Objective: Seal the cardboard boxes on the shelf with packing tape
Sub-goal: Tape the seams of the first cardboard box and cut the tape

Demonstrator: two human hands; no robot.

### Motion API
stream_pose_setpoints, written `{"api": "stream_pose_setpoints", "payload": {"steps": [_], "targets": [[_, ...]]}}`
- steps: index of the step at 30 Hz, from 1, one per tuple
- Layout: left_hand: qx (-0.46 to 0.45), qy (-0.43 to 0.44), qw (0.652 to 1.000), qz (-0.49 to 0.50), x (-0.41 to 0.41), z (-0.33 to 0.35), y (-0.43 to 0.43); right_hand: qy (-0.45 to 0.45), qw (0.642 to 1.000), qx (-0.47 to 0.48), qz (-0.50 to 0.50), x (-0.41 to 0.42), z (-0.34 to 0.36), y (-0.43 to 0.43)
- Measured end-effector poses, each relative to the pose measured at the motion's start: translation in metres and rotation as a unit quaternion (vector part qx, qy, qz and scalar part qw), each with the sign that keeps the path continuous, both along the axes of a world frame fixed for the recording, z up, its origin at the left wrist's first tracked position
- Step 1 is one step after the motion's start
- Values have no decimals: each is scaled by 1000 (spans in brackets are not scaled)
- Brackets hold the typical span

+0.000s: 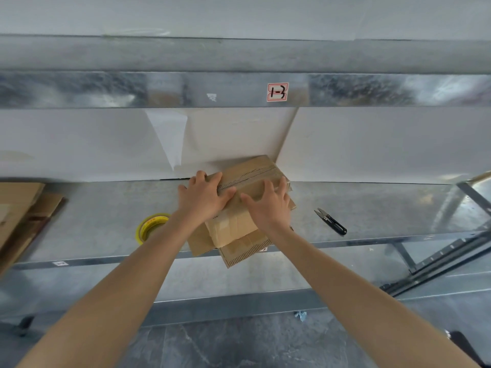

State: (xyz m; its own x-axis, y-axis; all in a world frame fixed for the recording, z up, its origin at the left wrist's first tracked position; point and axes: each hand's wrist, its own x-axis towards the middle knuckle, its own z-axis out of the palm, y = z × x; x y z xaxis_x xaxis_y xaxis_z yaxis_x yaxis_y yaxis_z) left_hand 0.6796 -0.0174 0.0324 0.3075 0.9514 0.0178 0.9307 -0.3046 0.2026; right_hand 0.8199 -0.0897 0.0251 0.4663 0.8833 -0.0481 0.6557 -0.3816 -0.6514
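A small brown cardboard box [252, 173] sits on the metal shelf [106, 208], atop flattened cardboard pieces [239, 251] that overhang the shelf's front edge. Clear tape runs along its top seam. My left hand [204, 195] lies flat on the box's left side, fingers spread over the top. My right hand [271, 203] presses on the near right part of the box top, fingers straight. A yellow roll of packing tape [148, 227] lies on the shelf to the left, partly hidden by my left forearm.
Black thread snips [332, 221] lie on the shelf right of the box. Flat cardboard sheets [21, 213] are stacked at the far left. A white wall backs the shelf, and an upper shelf beam carries a red-bordered label [277, 92]. A metal frame [451, 248] stands at right.
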Motion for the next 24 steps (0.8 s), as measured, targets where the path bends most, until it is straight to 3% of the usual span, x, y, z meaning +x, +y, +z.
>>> {"api": "stream_pose_setpoints", "payload": {"steps": [9,17,24], "targets": [[-8,35,999,-6,-7,1,-8,7,995,-24,100,24,0,13],[-54,11,998,-32,-6,4,-16,-5,977,-31,210,52,9,17],[-100,-37,994,-35,-3,4,-23,9,976,-34,214,59,8,15]]}}
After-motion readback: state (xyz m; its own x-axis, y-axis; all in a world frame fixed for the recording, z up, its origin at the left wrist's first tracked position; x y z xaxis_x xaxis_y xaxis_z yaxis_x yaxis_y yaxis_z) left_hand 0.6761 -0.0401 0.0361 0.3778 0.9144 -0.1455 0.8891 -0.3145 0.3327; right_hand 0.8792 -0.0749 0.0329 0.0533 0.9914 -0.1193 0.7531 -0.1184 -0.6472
